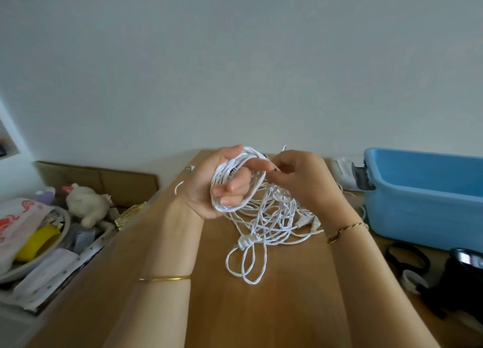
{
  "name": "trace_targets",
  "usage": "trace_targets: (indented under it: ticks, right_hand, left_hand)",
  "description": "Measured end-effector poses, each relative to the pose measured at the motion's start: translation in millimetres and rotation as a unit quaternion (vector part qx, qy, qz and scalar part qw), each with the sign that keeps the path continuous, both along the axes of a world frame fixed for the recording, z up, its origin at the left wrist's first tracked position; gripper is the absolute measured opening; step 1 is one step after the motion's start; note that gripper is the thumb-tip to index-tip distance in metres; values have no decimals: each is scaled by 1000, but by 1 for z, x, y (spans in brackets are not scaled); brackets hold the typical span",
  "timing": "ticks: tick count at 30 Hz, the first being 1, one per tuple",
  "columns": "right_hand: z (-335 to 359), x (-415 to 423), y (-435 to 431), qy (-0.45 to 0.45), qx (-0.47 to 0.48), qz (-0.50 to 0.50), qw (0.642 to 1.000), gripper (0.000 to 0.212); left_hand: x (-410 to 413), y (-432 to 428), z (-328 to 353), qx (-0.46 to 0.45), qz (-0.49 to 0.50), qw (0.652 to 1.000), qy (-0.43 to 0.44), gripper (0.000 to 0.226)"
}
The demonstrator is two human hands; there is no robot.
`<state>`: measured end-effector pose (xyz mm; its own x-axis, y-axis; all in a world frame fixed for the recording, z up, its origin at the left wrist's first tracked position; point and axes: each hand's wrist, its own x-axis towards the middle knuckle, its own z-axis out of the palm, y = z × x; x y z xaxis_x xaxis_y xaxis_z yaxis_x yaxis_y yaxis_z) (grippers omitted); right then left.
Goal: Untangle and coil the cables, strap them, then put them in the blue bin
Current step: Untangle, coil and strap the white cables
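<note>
While the left hand (200, 188) grips it, the cable coil (222, 173) stands nearly upright.

A single head-worn camera looked forward and down at the table (287, 308) from close range. The wall (235, 73) filled its upper half.

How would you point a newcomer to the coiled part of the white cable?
Find the wooden table, with the blue bin on its right side. Above the table's middle, the left hand is raised; the coil is wound around its fingers. Unlike the loose tangle lying on the table below, its turns run neatly parallel and hang clear of the wood.
</note>
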<state>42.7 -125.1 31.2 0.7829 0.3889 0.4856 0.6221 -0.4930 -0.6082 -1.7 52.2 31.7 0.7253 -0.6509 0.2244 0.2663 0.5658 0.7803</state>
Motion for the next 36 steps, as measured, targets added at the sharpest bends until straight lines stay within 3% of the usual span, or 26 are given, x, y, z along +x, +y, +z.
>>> trace_targets:
  ticks: [4,6,10,15,17,21,26,32,34,36]
  right_hand:
    - [1,-1,-3,56,-18,10,998,11]
    - [3,-2,-4,52,-32,12,998,8]
    - [3,-3,-3,63,-96,3,993,21]
    - [-1,-5,5,48,-112,-3,993,6]
    - [-2,-6,9,41,-67,-9,997,1]
    - [0,-6,9,24,64,-28,997,21]
    - [3,-7,-1,167,270,58,947,31]
    - [3,-8,-3,162,143,64,974,21]
    - [9,-13,-5,194,149,93,965,20]
    - [13,-16,-4,202,145,105,963,18]
  left_hand:
    - [4,7,2,-92,32,995,18,43]
    - [1,0,8,-113,122,985,38,45]
    - [-1,-19,17,-192,327,923,72,57]
    - [0,-22,17,-209,386,898,7,41]
    - [0,-23,16,-191,410,892,-22,43]
    - [5,-19,13,-155,482,861,-49,33]
    - [-3,-2,20,-176,573,799,-34,35]
    - [4,22,10,-129,683,718,-32,38]
    - [8,23,4,-70,715,694,-53,21]
    - [11,18,-4,65,734,670,-93,3]
